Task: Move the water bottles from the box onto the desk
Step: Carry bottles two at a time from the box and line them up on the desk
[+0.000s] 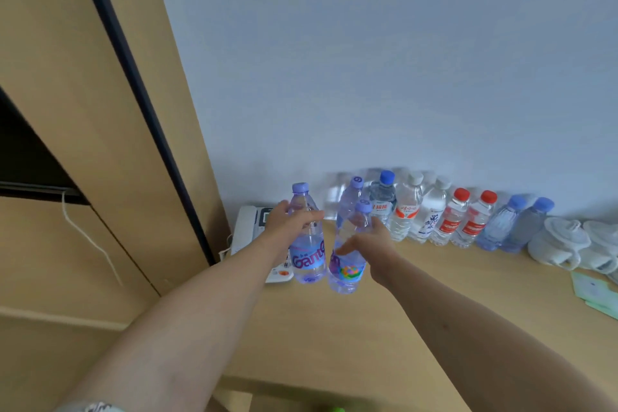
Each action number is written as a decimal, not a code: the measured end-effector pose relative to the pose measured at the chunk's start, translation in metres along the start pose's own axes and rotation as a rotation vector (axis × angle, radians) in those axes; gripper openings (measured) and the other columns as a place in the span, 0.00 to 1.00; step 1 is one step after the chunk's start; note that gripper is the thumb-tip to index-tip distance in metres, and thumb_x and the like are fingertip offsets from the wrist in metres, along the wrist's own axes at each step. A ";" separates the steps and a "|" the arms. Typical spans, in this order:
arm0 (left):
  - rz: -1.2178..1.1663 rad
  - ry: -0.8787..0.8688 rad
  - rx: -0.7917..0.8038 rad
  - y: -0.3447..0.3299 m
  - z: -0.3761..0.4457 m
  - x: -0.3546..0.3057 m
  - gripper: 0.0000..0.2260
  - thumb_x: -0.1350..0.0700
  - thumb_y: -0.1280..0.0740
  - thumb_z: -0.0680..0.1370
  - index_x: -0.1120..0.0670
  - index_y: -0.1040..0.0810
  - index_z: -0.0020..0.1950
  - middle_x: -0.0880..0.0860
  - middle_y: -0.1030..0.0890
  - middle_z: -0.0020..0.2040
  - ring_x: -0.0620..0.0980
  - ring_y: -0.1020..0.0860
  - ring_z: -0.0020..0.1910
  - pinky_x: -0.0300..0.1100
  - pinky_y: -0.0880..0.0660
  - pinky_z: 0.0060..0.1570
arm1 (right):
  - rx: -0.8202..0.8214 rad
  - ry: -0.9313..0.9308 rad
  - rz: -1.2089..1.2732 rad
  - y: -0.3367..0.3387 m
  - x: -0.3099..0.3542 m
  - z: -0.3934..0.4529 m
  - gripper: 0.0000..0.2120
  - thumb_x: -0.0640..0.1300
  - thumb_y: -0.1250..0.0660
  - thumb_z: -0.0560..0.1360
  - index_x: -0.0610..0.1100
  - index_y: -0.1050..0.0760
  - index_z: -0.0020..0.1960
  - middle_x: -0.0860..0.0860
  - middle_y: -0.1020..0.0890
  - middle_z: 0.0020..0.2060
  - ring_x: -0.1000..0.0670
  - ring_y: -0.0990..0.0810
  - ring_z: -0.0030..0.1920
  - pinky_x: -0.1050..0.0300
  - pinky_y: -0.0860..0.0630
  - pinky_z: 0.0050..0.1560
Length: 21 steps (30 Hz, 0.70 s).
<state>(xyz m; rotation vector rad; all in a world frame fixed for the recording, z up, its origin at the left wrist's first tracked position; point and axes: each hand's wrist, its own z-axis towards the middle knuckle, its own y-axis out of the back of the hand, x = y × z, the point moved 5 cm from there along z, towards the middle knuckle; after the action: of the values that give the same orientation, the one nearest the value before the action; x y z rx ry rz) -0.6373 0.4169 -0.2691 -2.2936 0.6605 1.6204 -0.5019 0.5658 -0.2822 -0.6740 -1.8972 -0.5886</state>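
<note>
Gripping one bottle point(307, 237), the left hand point(291, 222) hovers over the desk point(334, 328). At its 3 o'clock, the right hand point(374, 244) clasps another bottle point(347, 264) (possibly two).

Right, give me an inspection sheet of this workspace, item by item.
Surface: light wooden desk against a pale wall.
Job's things: Ganten bottle in the left hand; two purple-capped bottles in the right hand; a row of bottles stands along the wall, with blue, white and red caps. Box: nothing seen.
Clutter: white desk phone at the left, white teapots and green papers at the right.
Hands: left hand grips one bottle; right hand grips two.
Cables: white cord hanging down the wooden cabinet.
Surroundings: cabinet at left, wall behind.
</note>
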 end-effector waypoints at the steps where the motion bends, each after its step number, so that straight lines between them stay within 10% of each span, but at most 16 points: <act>1: 0.000 -0.007 0.004 -0.002 0.008 -0.003 0.24 0.54 0.17 0.68 0.58 0.22 0.59 0.59 0.14 0.53 0.57 0.14 0.48 0.51 0.18 0.52 | 0.006 0.004 -0.037 0.000 -0.001 0.007 0.31 0.25 0.22 0.57 0.45 0.24 0.55 0.47 0.18 0.49 0.43 0.19 0.51 0.52 0.22 0.47; 5: 0.048 -0.019 0.019 -0.013 0.036 -0.010 0.26 0.56 0.18 0.65 0.55 0.22 0.60 0.58 0.16 0.54 0.58 0.16 0.51 0.54 0.19 0.57 | 0.059 0.048 -0.181 0.000 -0.002 0.034 0.33 0.27 0.22 0.55 0.41 0.23 0.58 0.45 0.16 0.51 0.41 0.18 0.55 0.45 0.20 0.57; 11: 0.106 0.044 0.032 -0.031 0.072 0.000 0.13 0.65 0.23 0.72 0.54 0.19 0.53 0.54 0.16 0.44 0.54 0.19 0.38 0.45 0.20 0.34 | 0.156 0.083 -0.285 -0.001 -0.001 0.059 0.34 0.27 0.22 0.60 0.46 0.23 0.63 0.48 0.15 0.53 0.43 0.18 0.57 0.45 0.19 0.57; 21: 0.068 0.021 -0.074 -0.057 0.102 -0.005 0.22 0.56 0.16 0.66 0.50 0.24 0.54 0.52 0.18 0.55 0.56 0.15 0.49 0.53 0.16 0.41 | 0.231 0.173 -0.554 -0.007 -0.002 0.077 0.34 0.28 0.24 0.62 0.48 0.23 0.64 0.51 0.16 0.50 0.43 0.18 0.56 0.47 0.18 0.51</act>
<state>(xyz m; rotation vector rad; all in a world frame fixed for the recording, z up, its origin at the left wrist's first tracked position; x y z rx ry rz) -0.6938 0.5142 -0.3025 -2.3680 0.7019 1.6801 -0.5556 0.6109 -0.3139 0.0623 -1.9463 -0.7283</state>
